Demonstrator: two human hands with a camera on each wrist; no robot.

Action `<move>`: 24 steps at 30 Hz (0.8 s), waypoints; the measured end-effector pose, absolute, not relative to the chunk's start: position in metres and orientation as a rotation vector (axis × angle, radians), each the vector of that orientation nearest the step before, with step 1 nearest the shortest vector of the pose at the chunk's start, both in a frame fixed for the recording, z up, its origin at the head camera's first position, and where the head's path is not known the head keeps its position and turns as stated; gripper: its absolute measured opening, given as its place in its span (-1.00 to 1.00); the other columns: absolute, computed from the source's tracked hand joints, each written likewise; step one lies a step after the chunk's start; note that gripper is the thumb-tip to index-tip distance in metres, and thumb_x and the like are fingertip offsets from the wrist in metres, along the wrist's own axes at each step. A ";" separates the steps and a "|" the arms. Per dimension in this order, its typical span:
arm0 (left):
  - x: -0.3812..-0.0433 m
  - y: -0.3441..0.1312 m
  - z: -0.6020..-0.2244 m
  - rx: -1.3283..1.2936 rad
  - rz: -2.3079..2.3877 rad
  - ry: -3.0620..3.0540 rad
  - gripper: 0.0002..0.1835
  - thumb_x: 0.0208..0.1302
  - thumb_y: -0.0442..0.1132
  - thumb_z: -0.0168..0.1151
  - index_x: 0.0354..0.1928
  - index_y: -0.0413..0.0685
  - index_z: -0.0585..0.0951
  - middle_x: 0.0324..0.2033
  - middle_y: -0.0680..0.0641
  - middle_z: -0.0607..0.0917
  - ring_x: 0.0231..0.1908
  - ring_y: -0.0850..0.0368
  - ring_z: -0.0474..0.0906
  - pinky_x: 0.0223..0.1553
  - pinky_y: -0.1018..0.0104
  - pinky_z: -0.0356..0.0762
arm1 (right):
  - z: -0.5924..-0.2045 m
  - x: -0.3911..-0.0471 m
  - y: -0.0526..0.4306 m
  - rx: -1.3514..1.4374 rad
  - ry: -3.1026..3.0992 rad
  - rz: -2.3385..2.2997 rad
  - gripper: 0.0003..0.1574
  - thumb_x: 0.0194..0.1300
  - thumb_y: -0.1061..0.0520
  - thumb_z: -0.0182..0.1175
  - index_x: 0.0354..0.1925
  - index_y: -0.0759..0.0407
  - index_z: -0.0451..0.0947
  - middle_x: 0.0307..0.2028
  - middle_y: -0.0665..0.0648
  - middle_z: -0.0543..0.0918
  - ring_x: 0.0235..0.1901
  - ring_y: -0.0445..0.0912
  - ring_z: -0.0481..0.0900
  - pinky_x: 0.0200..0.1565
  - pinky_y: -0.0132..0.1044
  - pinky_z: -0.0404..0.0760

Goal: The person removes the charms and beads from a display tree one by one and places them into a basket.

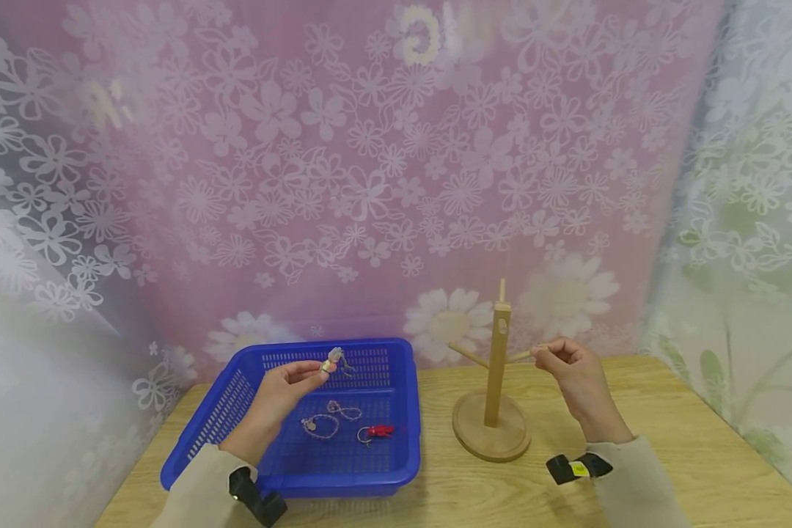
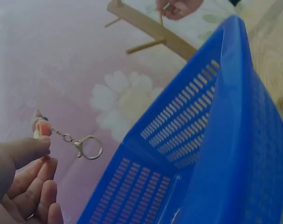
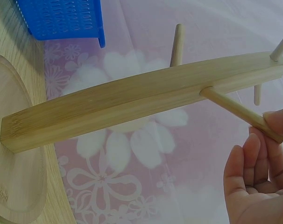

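Over the blue basket, my left hand (image 1: 280, 392) pinches a small figurine keychain (image 1: 332, 361) between thumb and fingers. In the left wrist view the keychain's figure (image 2: 44, 128) is partly covered by the thumb, and its short chain and metal ring (image 2: 91, 147) stick out to the right. My right hand (image 1: 570, 370) pinches the end of a peg (image 3: 244, 112) on the wooden stand (image 1: 496, 374). This stand has a round base (image 1: 475, 433), an upright post and several pegs; no hanging items show on them.
Inside the blue plastic basket (image 1: 405, 469) lie a red keychain (image 1: 379, 431) and two braided cord loops (image 1: 321, 427). The basket stands left of the stand on the wooden table (image 1: 435, 477). Behind rises a pink flowered curtain (image 1: 369, 183).
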State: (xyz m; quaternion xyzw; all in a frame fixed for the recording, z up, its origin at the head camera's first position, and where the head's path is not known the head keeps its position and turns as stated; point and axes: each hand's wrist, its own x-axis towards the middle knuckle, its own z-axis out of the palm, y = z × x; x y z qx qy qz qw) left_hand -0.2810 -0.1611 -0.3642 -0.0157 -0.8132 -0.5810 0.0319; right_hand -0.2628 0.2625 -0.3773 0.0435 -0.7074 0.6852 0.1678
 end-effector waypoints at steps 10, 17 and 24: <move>-0.291 -0.175 -0.365 -0.127 -1.619 -2.648 -0.68 0.18 -0.21 0.31 -0.07 -0.26 0.63 -0.19 -0.14 0.72 -0.07 -0.03 0.60 0.08 -0.07 0.42 | -0.377 -0.263 0.262 0.115 -2.006 1.964 -0.84 0.26 0.15 0.24 -0.48 0.03 0.55 -0.41 -0.18 0.60 -0.36 -0.26 0.56 -0.17 -0.51 0.52; -0.295 -0.183 -0.370 -0.155 -1.546 -2.716 -0.67 0.19 -0.20 0.31 -0.07 -0.26 0.62 -0.17 -0.17 0.71 -0.06 -0.06 0.59 0.04 -0.07 0.44 | -0.376 -0.262 0.261 0.101 -2.005 1.955 -0.83 0.26 0.17 0.24 -0.48 0.07 0.54 -0.41 -0.13 0.59 -0.37 -0.25 0.56 -0.18 -0.50 0.53; -0.308 -0.193 -0.376 -0.189 -1.524 -2.728 -0.69 0.19 -0.25 0.31 -0.08 -0.30 0.63 -0.22 -0.19 0.73 -0.11 -0.04 0.63 0.02 -0.04 0.49 | -0.375 -0.261 0.261 0.102 -2.005 1.952 -0.84 0.26 0.17 0.24 -0.48 0.11 0.54 -0.39 -0.09 0.58 -0.36 -0.24 0.56 -0.18 -0.50 0.53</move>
